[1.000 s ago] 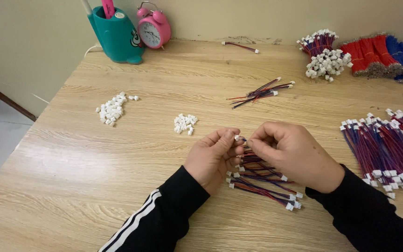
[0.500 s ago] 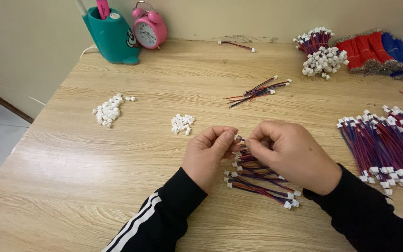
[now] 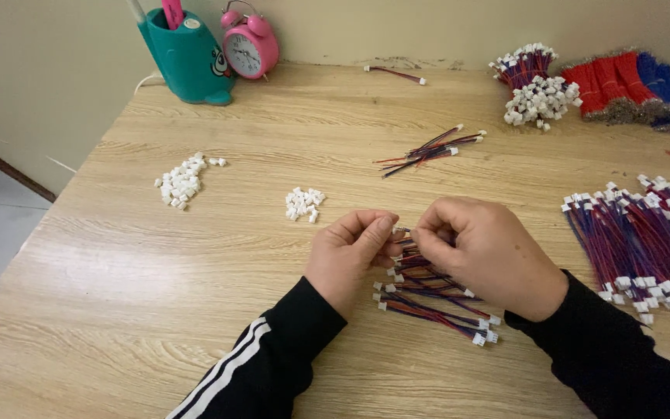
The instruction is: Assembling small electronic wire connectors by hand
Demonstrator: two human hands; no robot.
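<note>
Your left hand [image 3: 350,252] and right hand [image 3: 482,252] meet fingertip to fingertip, pinching a small white connector [image 3: 399,231] on a wire end above the table [image 3: 195,326]. The finished wires [image 3: 436,299] lie right beneath your wrists, so a slipped pinch could drop the piece among them. Loose connectors [image 3: 302,204], a wire bundle [image 3: 645,248], a clock [image 3: 250,48] and a teal holder [image 3: 188,58] stand well apart, and nothing blocks your hands.

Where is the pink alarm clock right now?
In the head view, the round pink alarm clock stands at the far left of the wooden table, against the wall, right beside the teal plastic pen holder.
</note>
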